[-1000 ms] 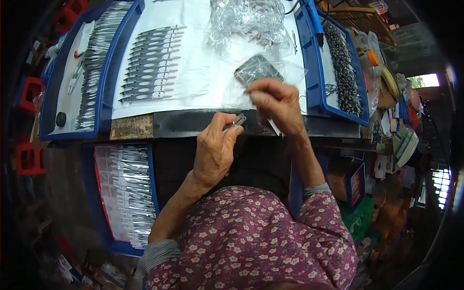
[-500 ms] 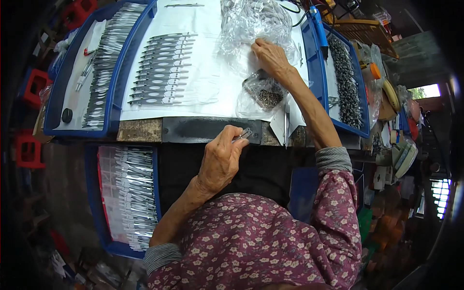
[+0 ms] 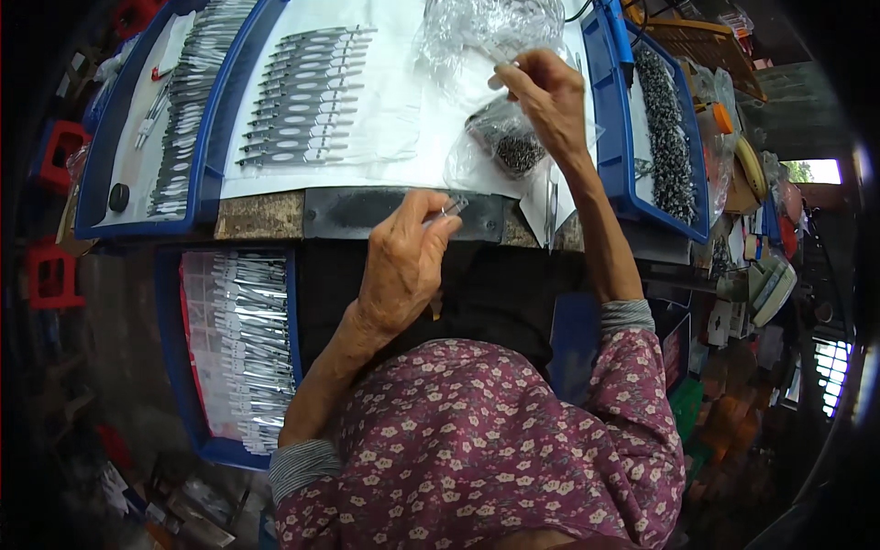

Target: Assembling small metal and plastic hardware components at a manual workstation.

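My left hand [image 3: 403, 261] is in front of the bench edge, pinching a small clear plastic piece [image 3: 456, 205] between thumb and fingertips. Above the white paper, my right hand [image 3: 552, 99] pinches a small pale, translucent piece [image 3: 499, 79], its exact kind unclear. Just beyond it lies a crumpled clear plastic bag [image 3: 449, 37] of pale parts. Nearer me, an open plastic bag holds small dark screws [image 3: 519, 152]. A slim pointed metal tool [image 3: 552, 213] lies by the bench edge. Several flat grey handle-like parts with oval openings [image 3: 302, 105] form a column left of the bags.
Blue trays of slim metal parts stand at the left [image 3: 206, 188] and below the bench [image 3: 295, 321]. On the right, another blue tray [image 3: 627, 174] contains small dark pieces. A blue pen-shaped power tool [image 3: 618, 37] hangs by its rim. Red stools [image 3: 57, 275] are far left.
My right hand has lifted out of the plastic bag, rising a little to the right with a small translucent piece. My left hand still pinches its clear piece. The whole view has shifted slightly.
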The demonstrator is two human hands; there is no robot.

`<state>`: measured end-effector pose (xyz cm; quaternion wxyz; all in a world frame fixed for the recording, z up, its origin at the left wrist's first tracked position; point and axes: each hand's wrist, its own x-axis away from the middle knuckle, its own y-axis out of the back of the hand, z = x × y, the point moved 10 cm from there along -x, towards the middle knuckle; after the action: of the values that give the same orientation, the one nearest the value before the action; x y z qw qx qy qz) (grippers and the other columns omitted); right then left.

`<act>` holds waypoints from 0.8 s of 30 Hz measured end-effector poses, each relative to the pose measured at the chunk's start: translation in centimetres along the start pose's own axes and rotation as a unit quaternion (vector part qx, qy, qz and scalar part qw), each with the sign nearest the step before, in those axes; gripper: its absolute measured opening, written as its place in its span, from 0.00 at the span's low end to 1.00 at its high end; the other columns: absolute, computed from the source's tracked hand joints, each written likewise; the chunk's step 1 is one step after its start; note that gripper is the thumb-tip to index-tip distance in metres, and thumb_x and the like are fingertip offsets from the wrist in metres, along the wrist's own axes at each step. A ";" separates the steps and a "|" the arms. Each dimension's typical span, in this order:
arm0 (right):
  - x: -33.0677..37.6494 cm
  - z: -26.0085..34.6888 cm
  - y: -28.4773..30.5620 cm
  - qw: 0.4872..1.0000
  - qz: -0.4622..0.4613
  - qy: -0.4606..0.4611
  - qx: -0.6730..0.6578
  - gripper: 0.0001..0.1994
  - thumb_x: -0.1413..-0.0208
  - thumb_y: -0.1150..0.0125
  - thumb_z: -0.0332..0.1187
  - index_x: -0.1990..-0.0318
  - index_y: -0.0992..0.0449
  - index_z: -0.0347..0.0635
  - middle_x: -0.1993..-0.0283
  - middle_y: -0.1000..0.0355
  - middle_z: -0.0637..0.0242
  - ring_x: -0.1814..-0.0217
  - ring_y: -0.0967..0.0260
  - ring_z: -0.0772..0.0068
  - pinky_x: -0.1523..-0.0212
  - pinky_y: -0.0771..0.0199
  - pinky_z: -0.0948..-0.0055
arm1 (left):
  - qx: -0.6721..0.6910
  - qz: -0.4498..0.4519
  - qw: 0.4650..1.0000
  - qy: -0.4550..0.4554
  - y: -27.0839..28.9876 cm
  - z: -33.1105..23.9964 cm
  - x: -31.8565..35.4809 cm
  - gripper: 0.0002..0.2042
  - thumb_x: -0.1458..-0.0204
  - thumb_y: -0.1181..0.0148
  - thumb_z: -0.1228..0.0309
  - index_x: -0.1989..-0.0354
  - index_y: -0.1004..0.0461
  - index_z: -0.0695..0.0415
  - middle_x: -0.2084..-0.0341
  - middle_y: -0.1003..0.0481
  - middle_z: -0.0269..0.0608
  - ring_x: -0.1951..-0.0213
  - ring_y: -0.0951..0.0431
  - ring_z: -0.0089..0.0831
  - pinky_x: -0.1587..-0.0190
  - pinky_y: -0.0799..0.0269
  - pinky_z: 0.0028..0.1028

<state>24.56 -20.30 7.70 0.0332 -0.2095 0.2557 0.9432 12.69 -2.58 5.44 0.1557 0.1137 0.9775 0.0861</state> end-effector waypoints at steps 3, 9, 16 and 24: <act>4.0 0.6 -1.5 0.974 0.034 -0.142 -0.171 0.09 0.50 0.41 0.31 0.69 0.29 0.33 0.78 0.32 0.65 0.80 0.39 0.81 0.81 0.38 0.83 | -0.010 -0.005 1.000 0.010 0.5 0.6 0.1 0.05 0.50 0.48 0.79 0.66 0.36 0.67 0.78 0.30 0.49 0.78 0.27 0.34 0.76 0.33 0.28; 10.1 0.8 -2.9 0.901 0.009 -0.247 -0.356 0.05 0.49 0.44 0.26 0.68 0.30 0.33 0.77 0.32 0.65 0.82 0.35 0.80 0.83 0.38 0.86 | -0.031 0.003 0.999 0.017 -0.2 0.8 0.1 0.05 0.50 0.46 0.78 0.66 0.32 0.65 0.78 0.28 0.43 0.77 0.29 0.25 0.74 0.34 0.23; 11.7 0.7 -3.6 0.863 -0.013 -0.251 -0.438 0.06 0.49 0.42 0.26 0.68 0.31 0.32 0.76 0.30 0.61 0.80 0.32 0.78 0.83 0.33 0.85 | -0.069 0.014 0.997 0.006 -0.8 1.0 0.4 0.06 0.50 0.46 0.77 0.66 0.32 0.64 0.79 0.29 0.42 0.78 0.29 0.25 0.76 0.34 0.23; 12.7 0.6 -3.6 0.858 -0.028 -0.267 -0.437 0.05 0.49 0.42 0.27 0.70 0.31 0.34 0.79 0.30 0.63 0.81 0.32 0.79 0.82 0.33 0.84 | -0.046 0.039 0.998 0.013 -1.2 0.7 0.4 0.05 0.52 0.48 0.79 0.68 0.35 0.64 0.79 0.31 0.51 0.78 0.28 0.44 0.76 0.35 0.34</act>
<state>13.40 -17.42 1.27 0.0316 0.0504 -0.2079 0.9764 12.37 -3.51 4.45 0.1441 0.1429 0.9694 0.1381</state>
